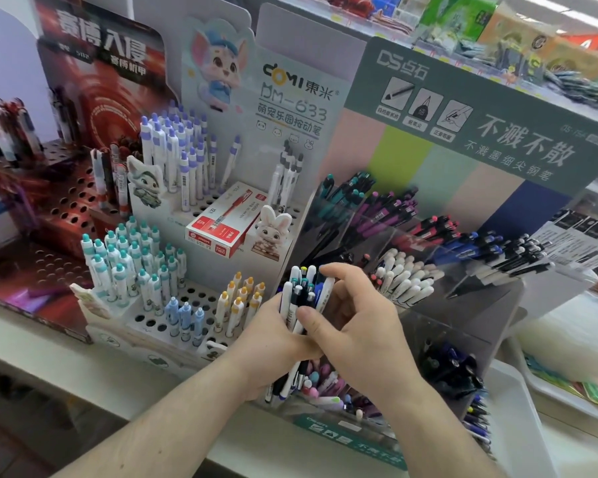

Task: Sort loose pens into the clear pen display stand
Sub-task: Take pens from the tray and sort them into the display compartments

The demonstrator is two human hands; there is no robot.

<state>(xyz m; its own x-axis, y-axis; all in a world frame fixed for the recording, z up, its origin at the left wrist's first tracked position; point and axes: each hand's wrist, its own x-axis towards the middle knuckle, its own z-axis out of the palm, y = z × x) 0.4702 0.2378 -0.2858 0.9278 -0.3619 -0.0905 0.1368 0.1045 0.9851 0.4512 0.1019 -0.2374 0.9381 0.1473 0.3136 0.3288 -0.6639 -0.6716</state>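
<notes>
My left hand (268, 343) grips a bundle of loose pens (304, 291), white, black and blue, held upright in front of the clear pen display stand (491, 305). My right hand (356, 326) has its thumb and fingers curled round the top of the same bundle. The stand's clear compartments hold teal pens (342, 191), purple pens (384, 212), red-tipped pens (425, 229), blue pens (477, 246) and white pens (404, 277). A lower compartment below my hands holds mixed pink and white pens (325, 384). The lower ends of the held pens are hidden by my hands.
A white perforated stand (201, 298) with teal, purple, blue and yellow capped pens sits to the left. A red and white pen box (221, 222) lies on it. A dark red perforated display (59, 208) stands further left. A white tray (518, 408) is at the right.
</notes>
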